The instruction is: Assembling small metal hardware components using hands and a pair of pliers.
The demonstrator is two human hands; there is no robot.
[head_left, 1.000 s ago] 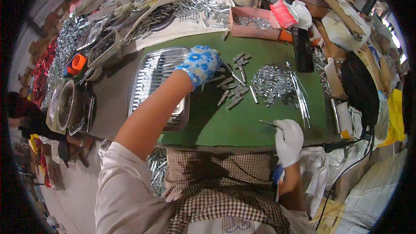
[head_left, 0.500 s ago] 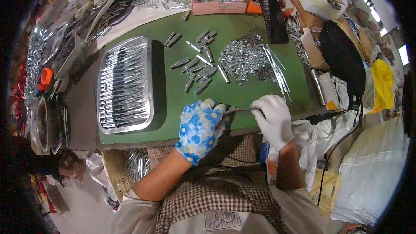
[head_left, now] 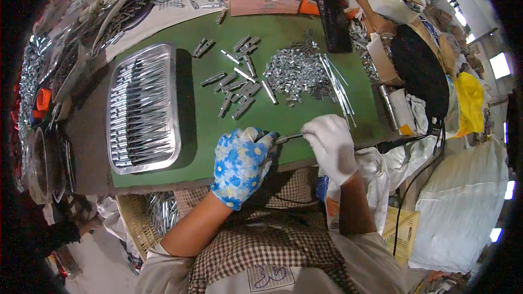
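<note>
My left hand (head_left: 241, 164), in a white glove with blue flowers, is closed around one end of a slim metal rod (head_left: 290, 138). My right hand (head_left: 331, 147), in a plain white glove, pinches the rod's other end. The rod runs nearly level between both hands, over the front edge of the green mat (head_left: 212, 155); its gripped ends are hidden by the fingers. Beyond the hands lie short metal cylinders (head_left: 238, 90) in a loose group. To their right is a heap of small metal fittings (head_left: 299, 73), with several thin rods (head_left: 339, 90) beside it.
A metal tray (head_left: 175, 130) full of slim metal pieces stands at the left of the mat. A pink box (head_left: 261, 6) of small parts sits at the back, near a black oblong object (head_left: 334, 24). A basket (head_left: 132, 218) of metal rods stands below the table's front left edge.
The whole view has shifted, so the table's things appear slightly farther left. Both hands keep their hold on the rod, and its thicker part near the left fingers shows more plainly.
</note>
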